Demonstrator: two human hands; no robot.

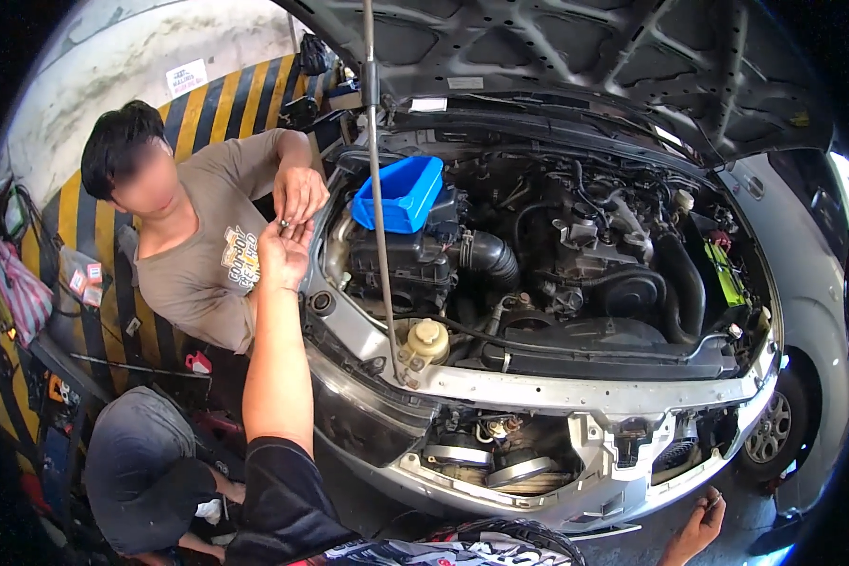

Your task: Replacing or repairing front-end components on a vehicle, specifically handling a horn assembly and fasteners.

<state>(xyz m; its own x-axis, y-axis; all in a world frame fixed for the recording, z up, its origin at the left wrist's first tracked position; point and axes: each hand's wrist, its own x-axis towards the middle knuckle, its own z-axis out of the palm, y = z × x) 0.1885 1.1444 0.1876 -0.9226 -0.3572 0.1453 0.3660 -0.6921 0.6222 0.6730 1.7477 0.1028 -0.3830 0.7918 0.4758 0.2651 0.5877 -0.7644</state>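
Observation:
My left arm stretches forward along the car's front corner. My left hand (285,257) is palm up, its fingers curled and meeting the hand (300,193) of a person at the car's side. A tiny dark, metal-looking piece (285,224) shows at the fingertips, too small to name. Low at the right, before the front of the car, my right hand (696,531) has its fingers bent and thumb drawn in; what they hold, if anything, I cannot make out. A blue plastic bin (401,196) rests on the engine bay's left side, behind the hood prop rod (379,179).
The raised hood (575,57) hangs over the engine (599,226). The front bumper is off, baring the silver front panel (575,472) and two horns (519,470). Another person (141,462) crouches at lower left. A yellow-black striped wall (226,104) stands behind.

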